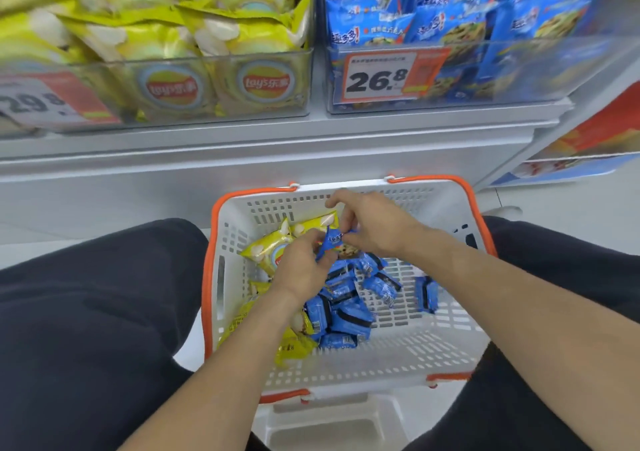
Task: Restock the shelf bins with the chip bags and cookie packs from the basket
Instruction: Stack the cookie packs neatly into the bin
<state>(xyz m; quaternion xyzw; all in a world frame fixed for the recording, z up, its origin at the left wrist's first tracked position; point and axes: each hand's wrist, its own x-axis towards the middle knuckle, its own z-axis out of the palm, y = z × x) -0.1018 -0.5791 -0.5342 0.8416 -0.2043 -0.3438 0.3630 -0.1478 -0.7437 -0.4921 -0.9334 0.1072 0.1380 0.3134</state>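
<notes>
Lifting the blue cookie pack [334, 244] out of the basket [408, 346] is best done with one firm pinch, so loose packs below are not dragged. It is held above the heap by both hands, left hand [301, 267] and right hand [374, 225], fingers curled. Fingertip contact is partly hidden; the bin labels are blurred.

White basket [446, 353] with orange rim, blue cookie packs [346, 312], yellow chip bags [273, 246]

Basket [446, 343]: matt white perforated plastic. Chip bags [266, 248] and cookie packs [346, 315]: glossy film. Shelf bins [221, 69]: clear smooth plastic.
</notes>
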